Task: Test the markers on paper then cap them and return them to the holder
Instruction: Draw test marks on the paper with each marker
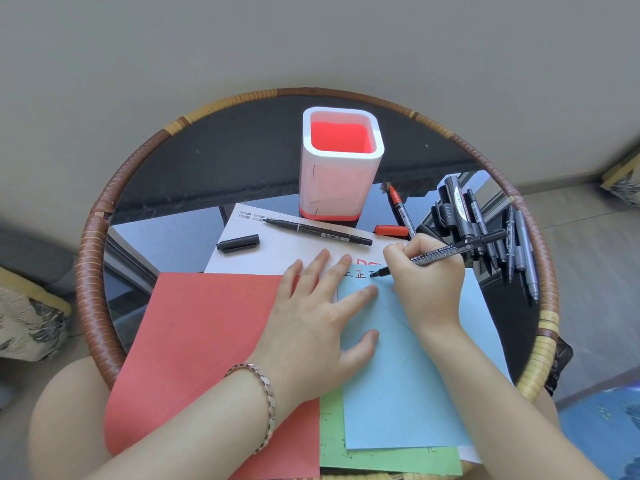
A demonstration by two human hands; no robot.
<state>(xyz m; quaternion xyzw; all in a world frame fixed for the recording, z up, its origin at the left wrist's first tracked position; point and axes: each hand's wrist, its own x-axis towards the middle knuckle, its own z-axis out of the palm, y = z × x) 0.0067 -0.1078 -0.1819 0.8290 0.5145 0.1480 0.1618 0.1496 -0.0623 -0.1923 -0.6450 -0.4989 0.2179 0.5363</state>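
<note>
My right hand [427, 285] grips a black double-ended marker [446, 253], its tip touching the top of the light blue paper [408, 382] beside small written marks. My left hand [322, 317] lies flat with fingers spread, pressing the blue paper and the red paper [207, 341]. An uncapped black marker [318, 232] lies on the white sheet [277, 251], its black cap [238, 243] to the left. An uncapped red marker [401, 211] and its red cap [391, 230] lie right of the empty white-and-red holder [341, 188].
Several black and grey markers [498, 233] lie piled at the table's right side. A green sheet [381, 459] sticks out under the blue one. The round glass table has a woven rattan rim [93, 271]. Cushions lie on the floor at left and right.
</note>
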